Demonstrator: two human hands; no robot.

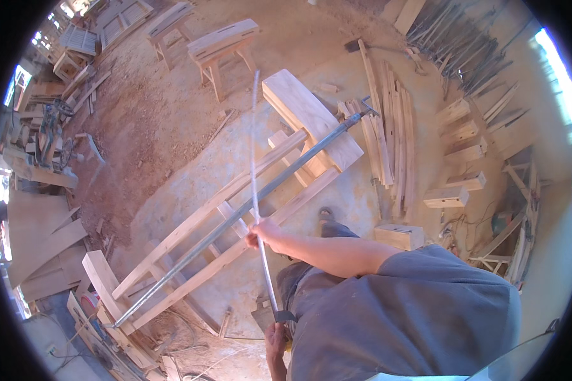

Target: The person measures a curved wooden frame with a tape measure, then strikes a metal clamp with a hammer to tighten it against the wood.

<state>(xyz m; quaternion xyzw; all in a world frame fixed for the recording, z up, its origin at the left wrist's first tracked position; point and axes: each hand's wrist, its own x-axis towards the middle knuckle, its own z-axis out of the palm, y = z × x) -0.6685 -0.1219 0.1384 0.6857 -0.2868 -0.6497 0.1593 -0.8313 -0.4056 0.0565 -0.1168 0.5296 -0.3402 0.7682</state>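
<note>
In my left hand (pixel 276 343), low in the view, is a tape measure (pixel 286 315) with a dark case, partly hidden by my fingers. From it a long pale tape blade (pixel 254 146) runs out past a wooden frame. My right hand (pixel 265 233) pinches the blade partway along, above the frame's near rail. Two long rails (pixel 203 219) joined by short crosspieces make up the frame. A thick board (pixel 311 117) caps its far end, and a narrower block (pixel 100 272) its other end. Lengthwise over it lies a metal bar clamp (pixel 279 178).
Two wooden sawhorse benches (pixel 224 39) stand at the back. Long timber strips (pixel 388 127) lie on the floor to the right, near several short wooden blocks (pixel 447 196). Metal rods (pixel 451 38) lean at the upper right. Sheet boards (pixel 41 235) rest at the left.
</note>
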